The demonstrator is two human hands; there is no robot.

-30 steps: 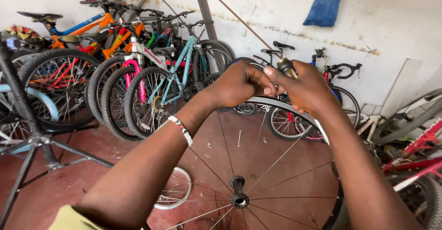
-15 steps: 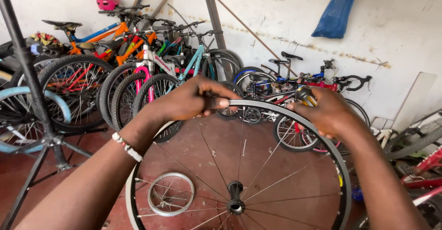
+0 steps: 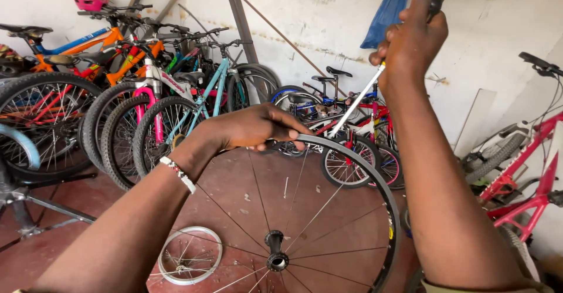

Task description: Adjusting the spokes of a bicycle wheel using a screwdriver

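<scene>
Left hand [image 3: 258, 127] curled low, palm down; right hand [image 3: 413, 38] raised high — fingers seemingly clenched, forefinger extended.

The rim [image 3: 375, 187] is matt black metal with thin bright steel spokes [image 3: 316, 214] and a dull black hub [image 3: 275, 252]. The screwdriver [image 3: 358, 102] has a shiny metal shaft. The floor [image 3: 234, 187] is smooth red concrete; the wall [image 3: 487, 29] rough, stained plaster.

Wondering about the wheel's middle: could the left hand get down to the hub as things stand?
Probably yes. The left hand grips the rim at the top, and only thin spokes lie between it and the hub; it would have to let go first.
</scene>
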